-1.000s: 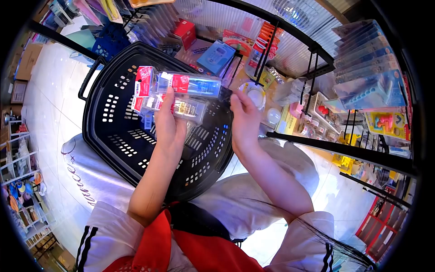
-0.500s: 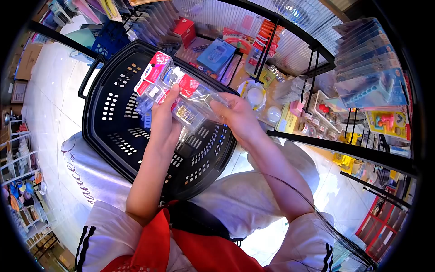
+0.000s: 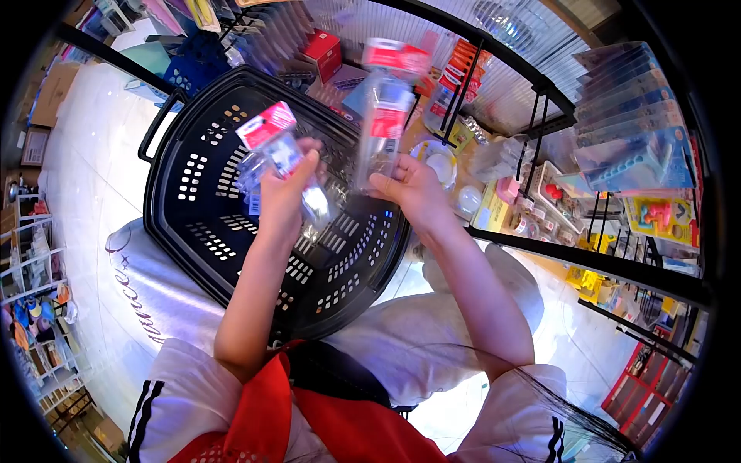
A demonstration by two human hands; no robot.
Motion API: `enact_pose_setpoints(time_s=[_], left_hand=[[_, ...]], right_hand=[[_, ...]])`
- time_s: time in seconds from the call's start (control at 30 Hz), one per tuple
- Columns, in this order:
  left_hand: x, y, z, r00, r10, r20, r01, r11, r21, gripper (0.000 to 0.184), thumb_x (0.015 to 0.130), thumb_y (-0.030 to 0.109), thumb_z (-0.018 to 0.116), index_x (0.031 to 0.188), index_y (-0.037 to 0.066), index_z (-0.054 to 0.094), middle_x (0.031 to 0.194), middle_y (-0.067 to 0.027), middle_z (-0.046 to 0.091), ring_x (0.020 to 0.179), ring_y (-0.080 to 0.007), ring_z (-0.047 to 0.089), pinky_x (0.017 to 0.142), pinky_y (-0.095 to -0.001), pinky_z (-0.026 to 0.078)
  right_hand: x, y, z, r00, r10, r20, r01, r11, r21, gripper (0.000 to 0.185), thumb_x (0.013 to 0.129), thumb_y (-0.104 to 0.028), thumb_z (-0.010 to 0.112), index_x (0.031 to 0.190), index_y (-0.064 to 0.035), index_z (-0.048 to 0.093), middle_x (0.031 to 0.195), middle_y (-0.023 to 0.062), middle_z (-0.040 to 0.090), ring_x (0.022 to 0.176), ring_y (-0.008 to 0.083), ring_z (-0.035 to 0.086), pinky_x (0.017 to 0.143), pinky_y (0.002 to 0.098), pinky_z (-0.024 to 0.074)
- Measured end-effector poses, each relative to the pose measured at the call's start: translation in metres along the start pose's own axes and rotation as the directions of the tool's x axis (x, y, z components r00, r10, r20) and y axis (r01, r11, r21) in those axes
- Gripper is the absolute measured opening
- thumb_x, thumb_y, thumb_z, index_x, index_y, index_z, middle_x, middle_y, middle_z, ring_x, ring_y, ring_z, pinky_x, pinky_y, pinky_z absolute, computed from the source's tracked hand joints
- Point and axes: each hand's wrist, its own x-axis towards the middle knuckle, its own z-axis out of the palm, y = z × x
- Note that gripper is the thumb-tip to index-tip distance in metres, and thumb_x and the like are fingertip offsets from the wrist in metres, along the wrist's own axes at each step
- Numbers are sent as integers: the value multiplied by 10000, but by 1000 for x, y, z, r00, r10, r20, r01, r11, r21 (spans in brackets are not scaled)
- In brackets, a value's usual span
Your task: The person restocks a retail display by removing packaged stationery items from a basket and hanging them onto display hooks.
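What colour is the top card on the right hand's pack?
The top card is red and white, slightly blurred; seen in the head view.

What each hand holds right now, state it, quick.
Left hand: closed, holding a red-topped clear package.
Right hand: closed, holding another clear package, blurred.

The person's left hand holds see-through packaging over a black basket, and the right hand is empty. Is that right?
Not quite: the right hand isn't empty. The head view shows it holding a clear package with red labelling. The left hand does hold see-through packaging over a black basket.
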Motion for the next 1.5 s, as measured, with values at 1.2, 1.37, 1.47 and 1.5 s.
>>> enact_pose_setpoints(time_s=[1.2,1.37,1.47,1.5], left_hand=[[-14,-12,7,960,-129,249,39,940,338,253,713,51,648,953,5,582,880,-63,614,774,-123,582,697,-256,464],[-14,-19,4,976,-18,216,-75,907,415,256,705,40,645,948,-11,580,881,-86,621,775,-130,586,706,-260,458],[-12,-27,4,984,73,162,-139,883,448,247,710,42,641,940,-21,578,869,-92,624,775,-136,587,704,-260,456],[-13,-26,7,984,99,151,-157,881,447,245,711,44,640,937,-25,577,868,-92,625,774,-138,588,702,-260,456]], right_hand=[[0,-5,-6,985,113,128,-86,976,-198,227,768,-104,606,961,12,578,861,64,602,735,92,549,659,235,444],[1,2,-2,999,-14,-37,-5,888,-459,209,676,-171,688,758,14,636,657,75,612,589,110,553,544,261,427],[11,19,-1,976,-172,-131,78,844,-530,221,630,-178,718,676,16,623,581,87,588,516,137,542,499,275,415],[13,22,-1,961,-214,-177,88,838,-539,217,621,-170,723,655,15,616,568,91,581,500,146,537,490,279,413]])
